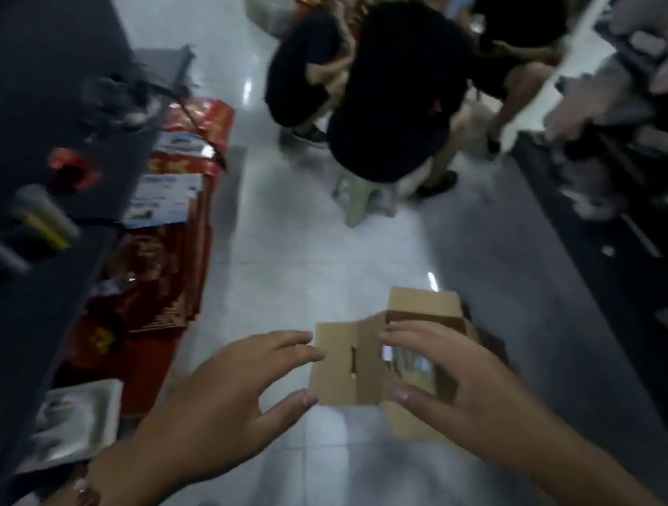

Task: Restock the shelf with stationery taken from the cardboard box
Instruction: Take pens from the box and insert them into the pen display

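Observation:
A small brown cardboard box (344, 362) stands open on the white tiled floor, its flaps spread to the left, back and front. Something pale and shiny shows inside it, too blurred to name. My left hand (227, 401) reaches toward the left flap with fingers spread, its fingertips at the flap's edge. My right hand (460, 384) hovers over the box's opening, fingers and thumb spread wide, gripping nothing. The dark shelf (23, 85) runs along the left with blurred items on it.
Red packaged goods (167, 254) and white-labelled packs are stacked on the floor against the left shelf. Three people in dark clothes (391, 88) sit or crouch ahead in the aisle, one on a pale stool (357, 200). A second shelf (664, 150) with pale goods lines the right.

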Demonstrator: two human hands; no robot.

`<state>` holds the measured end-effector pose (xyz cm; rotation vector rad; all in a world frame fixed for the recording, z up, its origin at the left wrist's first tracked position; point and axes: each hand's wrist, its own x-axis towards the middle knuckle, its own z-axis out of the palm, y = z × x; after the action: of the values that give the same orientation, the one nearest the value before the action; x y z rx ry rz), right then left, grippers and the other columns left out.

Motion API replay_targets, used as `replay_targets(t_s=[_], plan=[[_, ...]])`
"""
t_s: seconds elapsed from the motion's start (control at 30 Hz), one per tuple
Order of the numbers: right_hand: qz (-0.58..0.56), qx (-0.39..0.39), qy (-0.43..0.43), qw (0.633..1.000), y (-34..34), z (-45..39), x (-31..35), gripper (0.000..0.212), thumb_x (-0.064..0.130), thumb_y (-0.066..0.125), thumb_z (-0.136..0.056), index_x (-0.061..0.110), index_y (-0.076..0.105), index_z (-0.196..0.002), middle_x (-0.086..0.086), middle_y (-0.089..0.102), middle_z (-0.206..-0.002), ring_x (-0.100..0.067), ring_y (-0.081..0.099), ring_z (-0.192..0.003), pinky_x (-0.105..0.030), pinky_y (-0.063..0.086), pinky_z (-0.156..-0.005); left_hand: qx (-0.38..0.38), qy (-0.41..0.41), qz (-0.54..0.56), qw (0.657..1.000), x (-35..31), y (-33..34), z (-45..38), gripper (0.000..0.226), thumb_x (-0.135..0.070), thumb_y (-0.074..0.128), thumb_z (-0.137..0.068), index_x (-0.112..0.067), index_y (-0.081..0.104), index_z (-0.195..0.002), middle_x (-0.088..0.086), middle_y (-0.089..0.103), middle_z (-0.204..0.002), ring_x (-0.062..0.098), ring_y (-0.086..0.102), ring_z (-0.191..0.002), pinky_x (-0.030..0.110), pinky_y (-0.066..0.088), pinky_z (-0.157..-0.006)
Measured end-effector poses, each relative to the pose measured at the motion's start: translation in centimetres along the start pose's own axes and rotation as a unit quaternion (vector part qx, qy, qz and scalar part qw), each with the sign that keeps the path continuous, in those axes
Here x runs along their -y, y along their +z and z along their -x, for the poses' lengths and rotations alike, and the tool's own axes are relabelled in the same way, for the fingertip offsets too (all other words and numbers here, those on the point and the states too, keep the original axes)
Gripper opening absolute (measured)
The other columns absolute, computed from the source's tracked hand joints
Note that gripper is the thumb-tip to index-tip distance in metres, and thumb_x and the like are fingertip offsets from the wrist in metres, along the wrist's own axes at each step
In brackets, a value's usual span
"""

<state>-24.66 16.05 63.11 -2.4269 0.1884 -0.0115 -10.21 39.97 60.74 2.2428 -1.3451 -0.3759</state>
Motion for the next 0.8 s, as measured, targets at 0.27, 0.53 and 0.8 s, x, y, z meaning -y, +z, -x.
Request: replay_targets(t_s=[0.27, 0.53, 0.8], plan=[[-0.077, -0.064, 0.211, 0.972, -2.1, 6.0, -13.7, 0.043, 0.046, 0.066, -0.088, 0.054, 0.051, -0.127, 0.042, 0.038, -0.135, 0.02, 0.032, -0.127, -0.001, 0.028, -0.098, 0.13, 0.045, 0.029, 0.99, -3.2, 8.8, -15.8, 0.055, -0.068, 0.03, -0.089, -0.045, 0.047, -0.137, -0.035, 0.035, -0.135, -0.023, 0.022, -0.12, -0.005, 0.012, -0.096], [-0.13, -0.097, 0.355, 0.921, -2.6, 1.6, -24.7, 0.041, 0.046, 0.066, -0.088, 0.054, 0.05, -0.125, 0.035, 0.044, -0.135, 0.012, 0.04, -0.126, -0.02, 0.038, -0.104, 0.258, 0.07, 0.058, 0.962, -1.5, 17.7, -32.0, 0.04, -0.047, 0.046, -0.099, -0.042, 0.046, -0.138, -0.032, 0.037, -0.136, -0.016, 0.028, -0.119, -0.004, 0.019, -0.091], [-0.191, -0.091, 0.432, 0.877, 2.2, -5.9, -42.1, 0.035, 0.04, 0.064, -0.089, 0.047, 0.056, -0.122, 0.033, 0.051, -0.124, 0.011, 0.048, -0.115, -0.019, 0.043, -0.095, 0.35, 0.047, 0.062, 0.934, 4.5, 30.9, -45.9, 0.038, -0.042, 0.049, -0.099, -0.037, 0.05, -0.137, -0.026, 0.046, -0.135, -0.012, 0.037, -0.114, -0.002, 0.028, -0.088]])
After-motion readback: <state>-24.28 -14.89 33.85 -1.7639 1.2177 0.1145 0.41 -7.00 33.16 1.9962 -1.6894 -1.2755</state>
